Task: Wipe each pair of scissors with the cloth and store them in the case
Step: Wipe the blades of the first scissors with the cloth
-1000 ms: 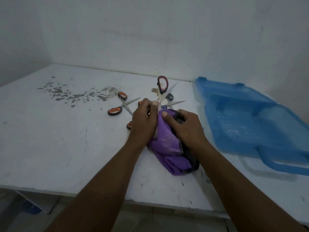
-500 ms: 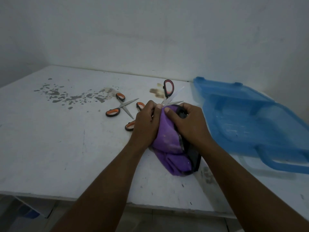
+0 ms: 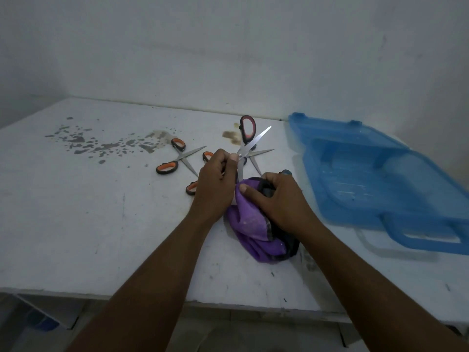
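Observation:
My left hand (image 3: 215, 184) pinches an opened pair of scissors (image 3: 244, 148) at the pivot. Its red-and-black handle points away from me. One blade sticks up to the right; the other runs down into the purple cloth (image 3: 253, 224). My right hand (image 3: 279, 201) squeezes that cloth around the lower blade. An orange-handled pair (image 3: 177, 158) lies open on the table to the left. A second orange-handled pair (image 3: 258, 152) lies partly hidden behind my left hand. The open blue case (image 3: 380, 179) sits to the right.
The white table (image 3: 88, 224) has dark stains at its far left and a brown spot near the held scissors. A wall runs along the back and right. A small blue object (image 3: 285, 172) peeks out behind my right hand. The table's front edge is close to me.
My right hand has slid the cloth toward me down the blade, baring more metal near the pivot. The scissors' handle has tipped slightly left. My left hand has stayed in place.

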